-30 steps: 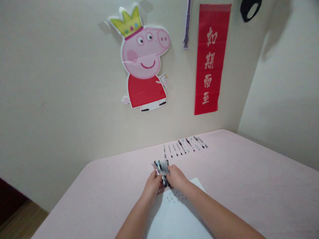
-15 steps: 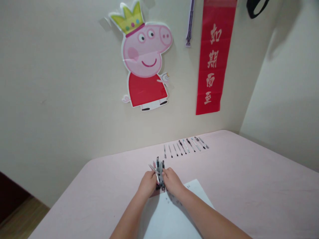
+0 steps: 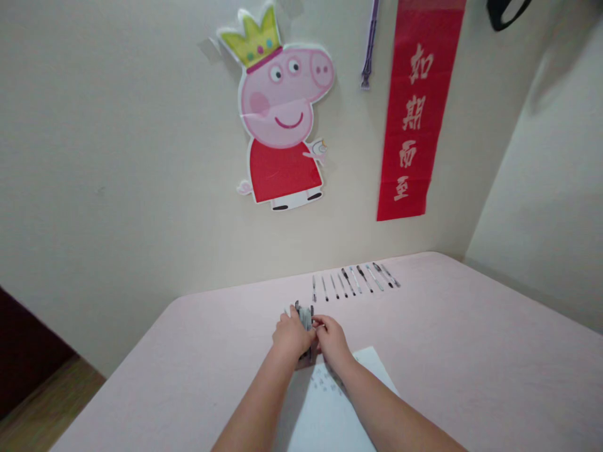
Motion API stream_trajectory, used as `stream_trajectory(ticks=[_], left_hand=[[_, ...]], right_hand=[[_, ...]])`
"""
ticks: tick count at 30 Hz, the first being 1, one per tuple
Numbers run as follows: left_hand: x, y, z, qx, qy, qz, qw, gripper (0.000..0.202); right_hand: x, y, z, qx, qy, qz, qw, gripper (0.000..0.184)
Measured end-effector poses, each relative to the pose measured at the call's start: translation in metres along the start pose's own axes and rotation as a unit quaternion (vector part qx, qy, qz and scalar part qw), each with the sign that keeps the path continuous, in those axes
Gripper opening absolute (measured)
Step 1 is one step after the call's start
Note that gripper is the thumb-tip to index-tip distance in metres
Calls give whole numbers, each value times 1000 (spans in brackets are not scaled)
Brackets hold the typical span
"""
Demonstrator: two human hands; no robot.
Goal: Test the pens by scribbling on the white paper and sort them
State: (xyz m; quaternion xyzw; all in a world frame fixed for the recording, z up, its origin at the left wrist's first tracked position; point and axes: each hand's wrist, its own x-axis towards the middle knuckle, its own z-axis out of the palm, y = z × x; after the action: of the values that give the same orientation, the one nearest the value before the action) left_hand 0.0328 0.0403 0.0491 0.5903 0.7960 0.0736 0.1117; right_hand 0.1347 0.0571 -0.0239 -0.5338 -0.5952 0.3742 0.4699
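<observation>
A bundle of pens (image 3: 305,317), dark and clear-barrelled, stands between my two hands near the top of the white paper. My left hand (image 3: 291,333) lies over the bundle's left side with its fingers wrapped round it, hiding much of the pens. At the bundle's right edge is my right hand (image 3: 331,338), its fingers bent and drawn together close to my left thumb. Whatever those right fingertips pinch is too small and covered to make out. Beneath my forearms lies the white paper (image 3: 325,414), with small dark marks near its upper part.
Several pens and thin refills (image 3: 358,280) lie spaced in a slanting row at the back of the pink table (image 3: 471,351). Behind it rises a wall with a cartoon pig cutout (image 3: 285,125) and a red banner (image 3: 419,113).
My left hand has moved over the top of the pen bundle, covering pale pointed pieces that stuck out at left. My right hand has shifted slightly right, its fingers at the bundle's edge.
</observation>
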Motion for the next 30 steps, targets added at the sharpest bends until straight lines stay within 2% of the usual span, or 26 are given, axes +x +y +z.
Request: stream_trajectory(ticks=[3,6,10,14,17,21,28,30], left_hand=[[-4,17,1,62,-10,-18,998,83],[-2,23,4,87,-14,-31,996,84],[3,20,12,112,11,-24,993,87],[5,10,16,127,41,-17,991,75],[6,-9,13,141,61,-14,988,59],[8,-50,0,164,90,-13,982,45],[-1,-129,-26,205,112,-65,970,35],[-5,-147,-30,240,122,-88,959,35]], right_hand=[[4,7,-2,8,24,4,1000,35],[7,10,-3,19,49,5,999,36],[10,13,-5,32,74,0,997,35],[13,15,-6,41,82,-1,996,34],[14,16,-6,47,84,0,995,33],[12,19,-5,51,83,2,995,32],[10,22,-5,70,76,-5,995,31],[10,21,-4,70,75,-6,995,32]])
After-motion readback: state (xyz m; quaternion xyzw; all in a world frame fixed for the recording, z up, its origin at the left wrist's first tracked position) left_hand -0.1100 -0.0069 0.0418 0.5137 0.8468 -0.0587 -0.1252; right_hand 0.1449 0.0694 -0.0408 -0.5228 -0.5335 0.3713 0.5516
